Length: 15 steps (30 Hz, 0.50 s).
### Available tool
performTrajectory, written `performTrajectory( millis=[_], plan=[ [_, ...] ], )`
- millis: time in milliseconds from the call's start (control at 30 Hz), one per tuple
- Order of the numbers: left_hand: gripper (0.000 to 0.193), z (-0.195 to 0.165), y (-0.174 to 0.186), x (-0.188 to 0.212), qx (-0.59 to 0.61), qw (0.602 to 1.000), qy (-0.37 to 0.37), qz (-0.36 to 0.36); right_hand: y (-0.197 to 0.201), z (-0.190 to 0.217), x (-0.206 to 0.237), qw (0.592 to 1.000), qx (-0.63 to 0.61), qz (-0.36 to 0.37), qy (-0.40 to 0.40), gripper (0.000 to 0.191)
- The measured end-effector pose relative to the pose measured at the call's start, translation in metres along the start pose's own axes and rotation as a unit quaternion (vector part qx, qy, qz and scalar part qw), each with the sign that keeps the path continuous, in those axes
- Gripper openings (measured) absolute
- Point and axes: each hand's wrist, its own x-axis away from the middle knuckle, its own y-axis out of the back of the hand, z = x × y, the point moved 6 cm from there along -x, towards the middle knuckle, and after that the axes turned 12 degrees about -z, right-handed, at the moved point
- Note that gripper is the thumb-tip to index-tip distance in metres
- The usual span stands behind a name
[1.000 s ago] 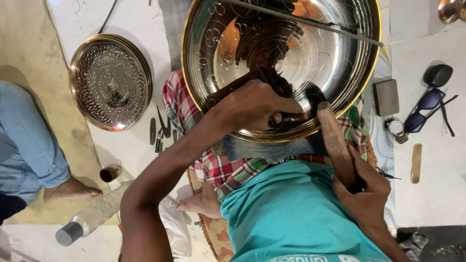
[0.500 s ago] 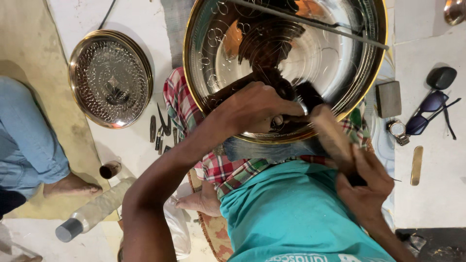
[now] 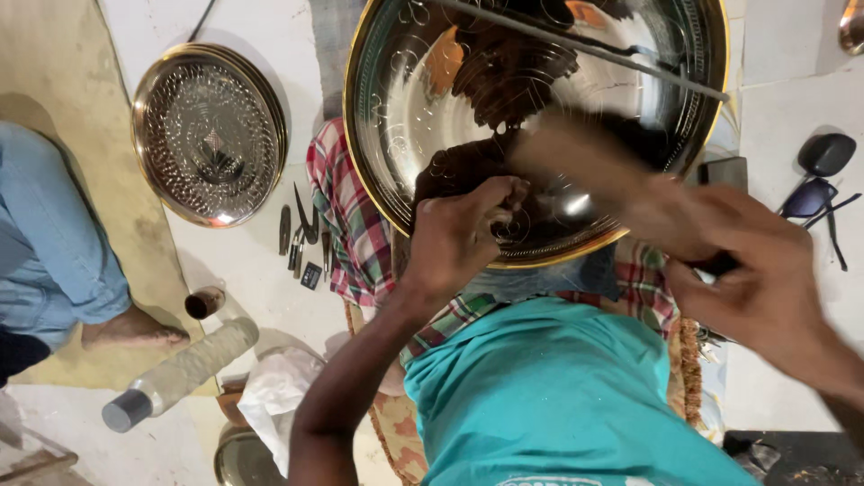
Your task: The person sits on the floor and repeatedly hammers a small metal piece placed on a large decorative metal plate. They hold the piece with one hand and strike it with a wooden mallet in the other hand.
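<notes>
Large polished metal tray point(image 3: 423, 108) with a gold-coloured rim, propped on the lap at twelve o'clock, faint scrolling lines scored across its mirror face. Left hand point(image 3: 459, 236) pressed against the tray's lower edge at about six o'clock of the rim, grip pinched narrow around a small tool mostly hidden by the fingers. Right hand point(image 3: 747, 270) at three o'clock, blurred, grip closed around the handle of a wooden mallet point(image 3: 585, 162) whose head was smeared by motion over the tray's lower right part. Thin metal rod point(image 3: 585, 49) laid slantwise across the tray's upper half. Checked cloth point(image 3: 346, 220) draped beneath the tray, teal shirt point(image 3: 549, 396) below it at six o'clock.

Further out at ten o'clock, a smaller round tray point(image 3: 209, 133) densely patterned all over, flat on the pale floor. Between the two trays, a cluster of small dark punches and a pair of pliers point(image 3: 301, 238) beside the cloth. At eight o'clock a small brown cup point(image 3: 205, 301), and just below it a plastic bottle point(image 3: 180, 373) lying on its side. At nine o'clock another person's bare foot point(image 3: 135, 331) and blue trouser leg on a tan mat. At three o'clock, dark glasses point(image 3: 814, 200) on the floor.
</notes>
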Motion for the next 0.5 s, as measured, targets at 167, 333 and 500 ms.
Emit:
performTrajectory(
  millis=[167,333,500],
  plan=[
    [0.045,-0.006,0.003,0.014,-0.065,0.989,0.048,-0.122,-0.002,0.032,-0.044,0.977,0.159,0.14,0.033,0.08],
    [0.047,-0.024,-0.002,0.023,-0.003,0.961,0.053,-0.272,-0.006,0.065,-0.071,0.897,0.372,0.229,0.064,0.086],
    [0.038,-0.024,-0.006,0.033,-0.025,0.946,0.111,-0.305,-0.016,0.093,-0.088,0.92,0.311,0.224,0.081,0.088]
  ],
)
